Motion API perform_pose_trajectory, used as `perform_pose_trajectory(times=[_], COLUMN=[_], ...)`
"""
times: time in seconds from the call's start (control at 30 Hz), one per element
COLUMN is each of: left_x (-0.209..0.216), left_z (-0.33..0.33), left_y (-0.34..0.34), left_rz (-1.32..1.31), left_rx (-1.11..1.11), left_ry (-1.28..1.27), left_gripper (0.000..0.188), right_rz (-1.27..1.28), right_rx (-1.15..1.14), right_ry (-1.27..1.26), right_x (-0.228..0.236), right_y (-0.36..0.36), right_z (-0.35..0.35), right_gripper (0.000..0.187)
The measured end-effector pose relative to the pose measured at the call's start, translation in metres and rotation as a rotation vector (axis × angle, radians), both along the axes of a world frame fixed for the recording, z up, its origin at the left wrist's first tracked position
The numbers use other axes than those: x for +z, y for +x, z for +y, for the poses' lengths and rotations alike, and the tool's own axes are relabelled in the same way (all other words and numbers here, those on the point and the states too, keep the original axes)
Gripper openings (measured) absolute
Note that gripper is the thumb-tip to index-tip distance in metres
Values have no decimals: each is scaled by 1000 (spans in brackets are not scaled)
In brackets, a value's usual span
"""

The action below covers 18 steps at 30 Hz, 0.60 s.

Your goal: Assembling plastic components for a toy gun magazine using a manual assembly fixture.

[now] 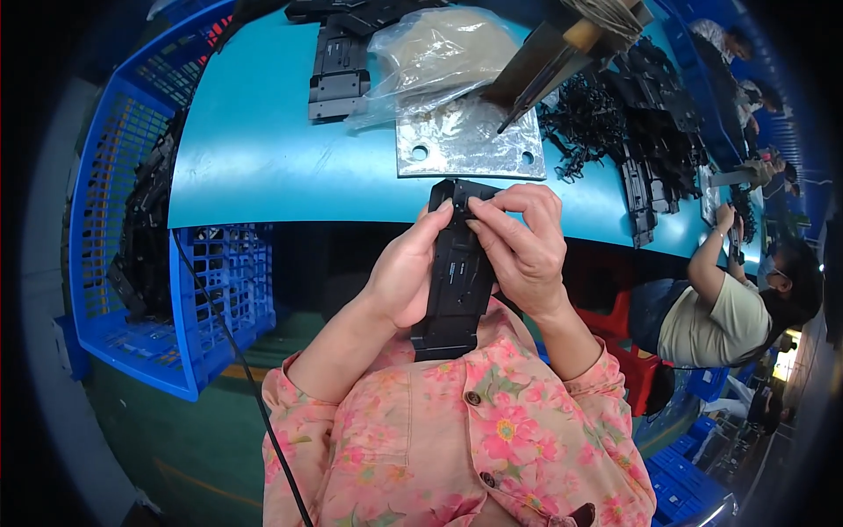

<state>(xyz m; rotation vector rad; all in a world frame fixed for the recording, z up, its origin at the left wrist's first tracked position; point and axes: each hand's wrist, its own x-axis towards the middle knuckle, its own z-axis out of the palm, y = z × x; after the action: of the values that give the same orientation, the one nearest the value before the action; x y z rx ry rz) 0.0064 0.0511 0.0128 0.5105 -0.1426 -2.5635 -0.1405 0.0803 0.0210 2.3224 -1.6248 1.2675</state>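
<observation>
On my feed, the left hand [408, 268] is clamped around the long black housing [455, 285], its thumb on the upper end. I see the right hand [529, 250] bring thumb and fingertips to that same end; I cannot tell whether they pinch anything. The housing sits before the floral shirt [404, 422], at the near edge of the turquoise counter [255, 167], just below the silver metal plate [470, 156].
</observation>
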Motion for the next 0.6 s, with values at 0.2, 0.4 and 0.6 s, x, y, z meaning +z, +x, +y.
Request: perform_pose_trajectory(times=[0.2, 0.4, 0.6], left_x=[-2, -1, -1], left_z=[-1, 1, 3], left_y=[-3, -2, -3], left_rz=[-14, -14, -55], left_rx=[15, 12, 5], left_ry=[8, 7, -65], left_gripper=[28, 28, 28], right_rz=[17, 24, 17], right_rx=[3, 54, 25], right_ry=[-66, -60, -86], right_x=[-3, 0, -2], right_y=[-3, -5, -6], right_z=[-4, 0, -2], right_gripper=[32, 32, 33])
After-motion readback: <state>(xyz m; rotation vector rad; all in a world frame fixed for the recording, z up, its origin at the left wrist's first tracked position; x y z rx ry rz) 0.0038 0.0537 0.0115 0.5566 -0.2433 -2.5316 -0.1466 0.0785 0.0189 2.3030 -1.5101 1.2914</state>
